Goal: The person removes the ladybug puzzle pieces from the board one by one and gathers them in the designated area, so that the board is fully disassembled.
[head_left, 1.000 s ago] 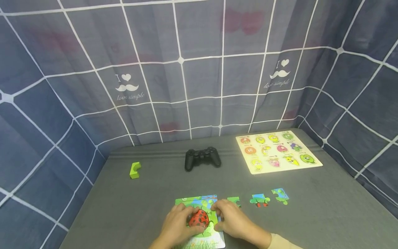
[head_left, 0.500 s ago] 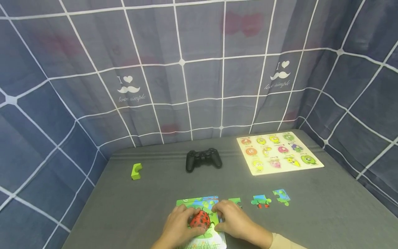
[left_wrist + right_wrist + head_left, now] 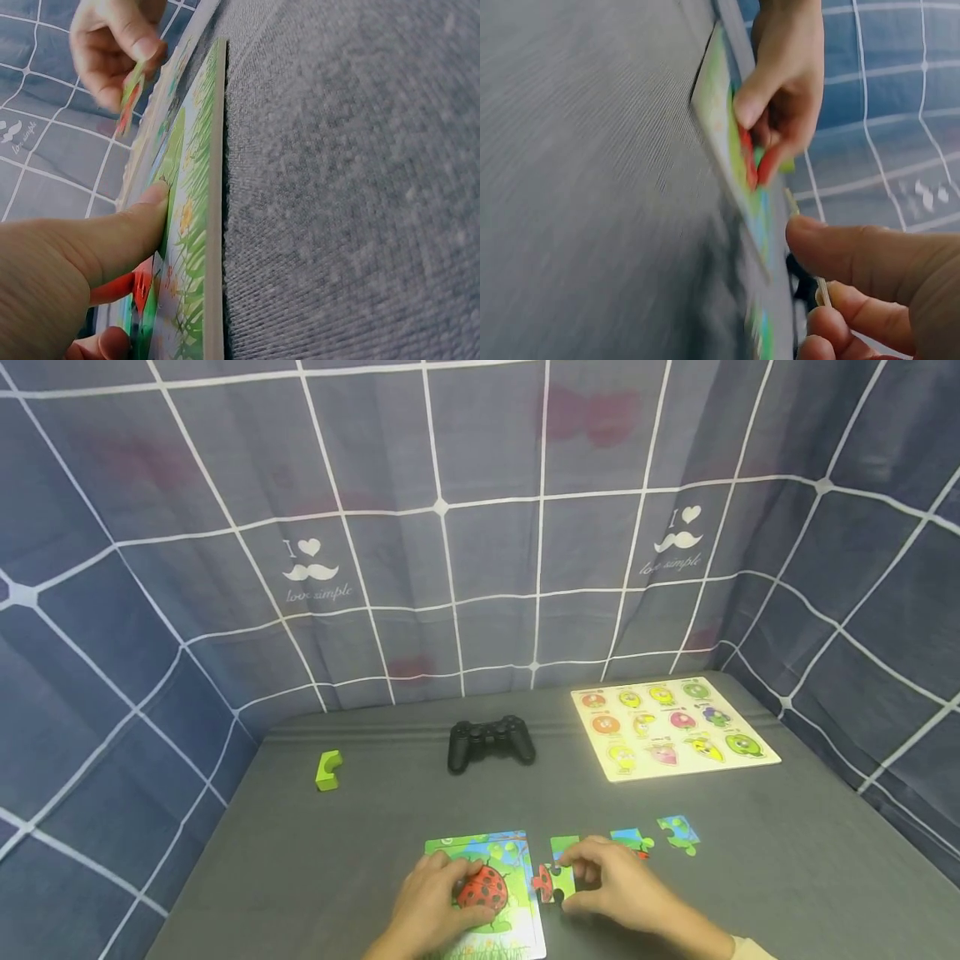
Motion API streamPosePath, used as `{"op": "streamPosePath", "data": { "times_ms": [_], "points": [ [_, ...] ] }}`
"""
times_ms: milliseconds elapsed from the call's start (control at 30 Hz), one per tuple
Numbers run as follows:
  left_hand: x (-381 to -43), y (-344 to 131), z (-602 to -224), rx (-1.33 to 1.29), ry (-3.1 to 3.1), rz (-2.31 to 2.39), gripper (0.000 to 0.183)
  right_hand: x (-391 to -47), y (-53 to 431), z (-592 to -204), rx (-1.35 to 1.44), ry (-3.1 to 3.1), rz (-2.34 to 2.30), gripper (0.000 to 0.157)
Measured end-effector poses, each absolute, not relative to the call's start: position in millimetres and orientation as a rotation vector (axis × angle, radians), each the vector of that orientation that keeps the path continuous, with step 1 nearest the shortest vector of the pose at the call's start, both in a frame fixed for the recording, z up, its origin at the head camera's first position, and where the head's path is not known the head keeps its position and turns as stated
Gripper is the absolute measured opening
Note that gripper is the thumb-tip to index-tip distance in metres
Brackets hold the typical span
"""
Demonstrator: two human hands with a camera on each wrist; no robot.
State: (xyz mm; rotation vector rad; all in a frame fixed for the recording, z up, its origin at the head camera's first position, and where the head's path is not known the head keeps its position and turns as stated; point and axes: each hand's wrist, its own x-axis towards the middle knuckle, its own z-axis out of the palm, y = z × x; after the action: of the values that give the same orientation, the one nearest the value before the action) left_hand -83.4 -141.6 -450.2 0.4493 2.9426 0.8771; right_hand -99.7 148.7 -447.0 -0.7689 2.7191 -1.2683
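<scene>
A ladybug jigsaw puzzle [image 3: 525, 935] lies on the dark cloth near the front. My left hand [image 3: 427, 902] rests on it, thumb and fingertips either side of the red ladybug picture [image 3: 483, 891]; in the left wrist view the thumb [image 3: 131, 232] lies along the board. Just past the puzzle's right edge, my right hand [image 3: 622, 885] pinches a red and green puzzle piece [image 3: 555, 883] between thumb and fingers. The right wrist view shows this piece edge-on, mostly hidden by the thumb [image 3: 855, 251].
Loose puzzle pieces lie right of the board: a green one [image 3: 564, 846], a blue and green one [image 3: 630, 837] partly behind my right hand, and another [image 3: 678, 833]. Farther back are a black game controller [image 3: 491, 742], a green block [image 3: 327, 771] and a fruit puzzle board [image 3: 675, 728].
My right hand has moved right, off the puzzle's right edge, and the red and green piece now shows in its fingers. My left hand stays on the board.
</scene>
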Motion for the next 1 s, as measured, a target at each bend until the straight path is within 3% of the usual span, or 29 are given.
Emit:
{"op": "streamPosePath", "data": {
  "times_ms": [400,667,1000],
  "points": [
    [-84.0,-141.1,-452.7,0.456,2.941,0.857,0.057,-82.6,220.1,-456.0,-0.626,2.801,-1.351,0.042],
    [-83.5,-140.7,-452.0,0.459,2.941,0.867,0.058,-77.9,277.7,-452.0,-0.376,2.756,-1.272,0.04],
    [-86.1,-139.8,-451.3,0.469,2.965,0.83,0.058,-70.0,305.2,-460.5,-0.534,3.011,-1.294,0.038]
  ]
}}
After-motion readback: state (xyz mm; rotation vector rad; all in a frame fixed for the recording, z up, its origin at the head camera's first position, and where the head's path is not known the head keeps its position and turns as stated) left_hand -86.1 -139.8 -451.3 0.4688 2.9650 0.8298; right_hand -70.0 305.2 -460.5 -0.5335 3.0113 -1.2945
